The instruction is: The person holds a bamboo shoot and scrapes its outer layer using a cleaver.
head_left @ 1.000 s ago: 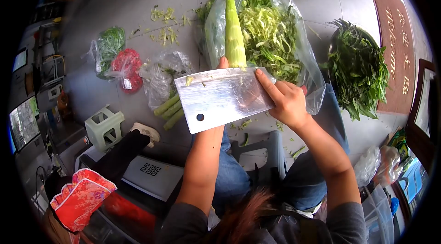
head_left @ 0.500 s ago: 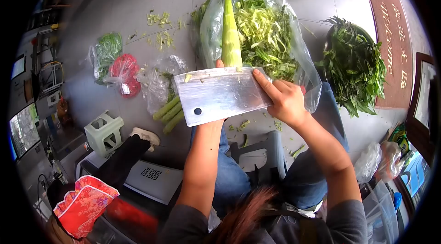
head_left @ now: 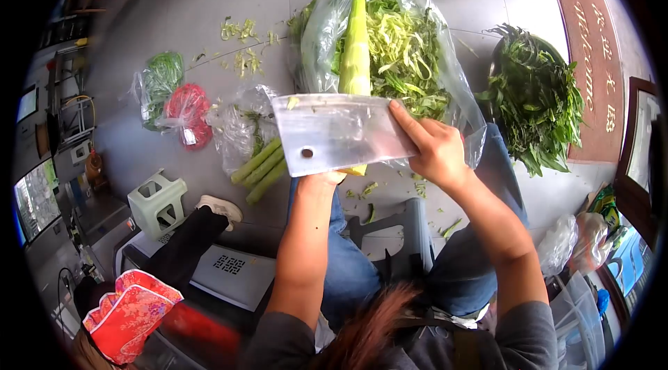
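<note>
In my right hand [head_left: 440, 151] is a wide-bladed cleaver [head_left: 348, 137], its index finger stretched along the blade's upper edge. The blade lies flat across the view, with a hole near its left end and a bit of peel stuck on top. Behind it, my left hand [head_left: 327, 178] grips a long pale-green celtuce stem [head_left: 356, 57]. Its fingers are hidden by the blade; only the lower hand and wrist show. Pointing away from me, the stem reaches over a clear plastic bag [head_left: 323, 43] of green leaves and peelings [head_left: 407, 46].
Several celtuce stems [head_left: 261, 171] lie left of the cleaver. Green [head_left: 163, 81] and red [head_left: 189, 112] bagged bundles sit further left. A leaf-filled bowl [head_left: 532, 98] stands right, by a brown welcome mat [head_left: 591, 57]. A pale plastic stool [head_left: 158, 203] and another person's shoe [head_left: 220, 210] are lower left.
The cleaver has shifted slightly up and right. The celtuce stem has moved right and further from me, turned so its leafy tip and lower end show. A foot at the top has mostly left view.
</note>
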{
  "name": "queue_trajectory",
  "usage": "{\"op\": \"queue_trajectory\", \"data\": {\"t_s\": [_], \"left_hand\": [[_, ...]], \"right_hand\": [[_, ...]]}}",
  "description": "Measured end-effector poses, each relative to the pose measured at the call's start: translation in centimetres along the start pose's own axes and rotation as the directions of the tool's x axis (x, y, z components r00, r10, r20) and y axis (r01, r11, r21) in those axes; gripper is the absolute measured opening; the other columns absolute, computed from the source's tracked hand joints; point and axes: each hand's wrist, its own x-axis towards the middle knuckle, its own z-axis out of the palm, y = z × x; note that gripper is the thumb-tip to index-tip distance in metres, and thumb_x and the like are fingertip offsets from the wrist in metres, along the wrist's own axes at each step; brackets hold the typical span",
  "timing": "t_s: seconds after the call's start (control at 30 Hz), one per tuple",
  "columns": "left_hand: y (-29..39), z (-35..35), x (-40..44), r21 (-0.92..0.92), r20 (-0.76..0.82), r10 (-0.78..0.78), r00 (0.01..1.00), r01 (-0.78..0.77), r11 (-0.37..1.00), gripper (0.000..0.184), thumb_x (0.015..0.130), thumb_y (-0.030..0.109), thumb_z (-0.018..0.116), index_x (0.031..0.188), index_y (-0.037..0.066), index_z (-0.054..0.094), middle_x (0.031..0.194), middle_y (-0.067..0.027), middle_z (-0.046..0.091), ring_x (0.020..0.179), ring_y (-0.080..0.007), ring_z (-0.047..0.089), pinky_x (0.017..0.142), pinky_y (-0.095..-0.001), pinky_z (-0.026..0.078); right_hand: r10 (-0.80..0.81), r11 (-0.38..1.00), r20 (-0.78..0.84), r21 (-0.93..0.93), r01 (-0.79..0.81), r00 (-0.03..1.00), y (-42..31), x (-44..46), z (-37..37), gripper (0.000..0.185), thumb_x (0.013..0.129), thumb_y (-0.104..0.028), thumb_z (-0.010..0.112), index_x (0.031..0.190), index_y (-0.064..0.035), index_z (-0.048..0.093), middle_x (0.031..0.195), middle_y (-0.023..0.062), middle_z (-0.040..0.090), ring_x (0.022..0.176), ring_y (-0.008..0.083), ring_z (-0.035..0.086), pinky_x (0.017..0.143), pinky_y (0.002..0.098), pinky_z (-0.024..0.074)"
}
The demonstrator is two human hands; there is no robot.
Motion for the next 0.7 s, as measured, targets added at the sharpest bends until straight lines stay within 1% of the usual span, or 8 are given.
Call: {"op": "queue_trajectory", "data": {"t_s": [0.03, 0.07, 0.1, 0.13, 0.33, 0.5, 0.57, 0.7], "left_hand": [[0.9, -0.4, 0.3, 0.267, 0.060, -0.043, 0.997, 0.026, 0.963, 0.038, 0.092, 0.036, 0.048, 0.117, 0.009, 0.051, 0.107, -0.0086, 0.059, 0.087, -0.0204, 0.060, 0.075, -0.0338, 0.052], [1.2, -0.6, -0.3, -0.386, 0.268, -0.233, 0.935, 0.326, 0.863, 0.036, 0.089, 0.035, 0.054, 0.115, 0.009, 0.053, 0.105, -0.0071, 0.060, 0.087, -0.0174, 0.061, 0.074, -0.0346, 0.054], [-0.1, -1.1, -0.1, -0.494, 0.183, -0.225, 0.957, 0.287, 0.821, 0.042, 0.090, 0.041, 0.050, 0.116, 0.008, 0.053, 0.103, -0.0092, 0.061, 0.081, -0.0200, 0.062, 0.069, -0.0360, 0.054], [-0.7, 0.8, -0.9, -0.415, -0.036, -0.043, 0.998, 0.024, 0.910, 0.044, 0.091, 0.042, 0.046, 0.115, 0.006, 0.051, 0.097, -0.0109, 0.062, 0.073, -0.0232, 0.062, 0.062, -0.0366, 0.054], [1.4, 2.8, -1.4, -0.327, 0.331, -0.032, 0.943, 0.147, 0.934, 0.039, 0.091, 0.037, 0.047, 0.110, 0.004, 0.053, 0.095, -0.0122, 0.062, 0.073, -0.0256, 0.062, 0.058, -0.0392, 0.052], [-0.1, 0.8, -1.4, -0.641, 0.306, 0.104, 0.946, 0.125, 0.757, 0.038, 0.092, 0.024, 0.044, 0.127, 0.009, 0.046, 0.119, -0.0076, 0.054, 0.110, -0.0224, 0.049, 0.092, -0.0384, 0.042], [0.4, 0.5, -0.7, -0.488, 0.247, 0.022, 0.969, 0.104, 0.867, 0.031, 0.090, 0.029, 0.051, 0.113, 0.008, 0.052, 0.103, -0.0077, 0.058, 0.091, -0.0209, 0.055, 0.076, -0.0357, 0.047], [2.4, 0.9, -0.2, -0.406, 0.091, -0.216, 0.972, 0.234, 0.884, 0.029, 0.085, 0.031, 0.061, 0.092, 0.003, 0.056, 0.079, -0.0109, 0.060, 0.064, -0.0208, 0.060, 0.055, -0.0313, 0.050]], "right_hand": [[-0.023, 1.000, 0.015, -0.008, 0.023, 1.000, -0.5, -0.1, -0.3, 0.068, 0.065, -0.008, 0.066, 0.130, -0.0159, 0.050, 0.057, 0.0028, 0.042, 0.048, 0.0212, 0.049, 0.047, 0.0352, 0.0441], [-0.044, 0.999, 0.030, -0.009, 0.044, 0.999, -0.9, -0.5, -0.4, 0.069, 0.064, -0.008, 0.066, 0.130, -0.0158, 0.050, 0.057, 0.0027, 0.042, 0.049, 0.0211, 0.049, 0.047, 0.0350, 0.0444], [-0.039, 0.999, 0.002, 0.012, 0.039, 0.999, -0.3, -0.3, -0.1, 0.069, 0.062, -0.007, 0.066, 0.129, -0.0164, 0.051, 0.057, 0.0030, 0.042, 0.050, 0.0208, 0.050, 0.048, 0.0353, 0.0447], [0.045, 0.998, 0.018, -0.035, -0.044, 0.999, 0.4, 0.1, -0.1, 0.068, 0.062, -0.004, 0.064, 0.128, -0.0169, 0.052, 0.058, 0.0037, 0.045, 0.051, 0.0217, 0.051, 0.049, 0.0350, 0.0451], [0.158, 0.976, -0.145, 0.171, -0.133, 0.977, 1.2, -0.7, 1.9, 0.068, 0.061, 0.001, 0.061, 0.126, -0.0170, 0.053, 0.058, 0.0069, 0.048, 0.052, 0.0250, 0.052, 0.049, 0.0369, 0.0449], [0.106, 0.986, 0.011, 0.130, -0.106, 0.994, 0.0, -0.8, 0.5, 0.074, 0.055, 0.001, 0.060, 0.126, -0.0180, 0.054, 0.056, 0.0054, 0.045, 0.049, 0.0238, 0.051, 0.049, 0.0354, 0.0450], [0.139, 0.961, -0.037, 0.246, -0.126, 0.990, -0.1, -1.0, 0.8, 0.066, 0.061, 0.001, 0.061, 0.125, -0.0155, 0.055, 0.058, 0.0075, 0.051, 0.049, 0.0212, 0.051, 0.049, 0.0320, 0.0450], [0.605, 0.610, 0.272, 0.445, -0.655, 0.748, 0.1, 0.6, -0.1, 0.038, 0.081, -0.010, 0.060, 0.118, -0.0092, 0.056, 0.058, 0.0073, 0.055, 0.046, 0.0107, 0.045, 0.048, 0.0243, 0.0389]]}}
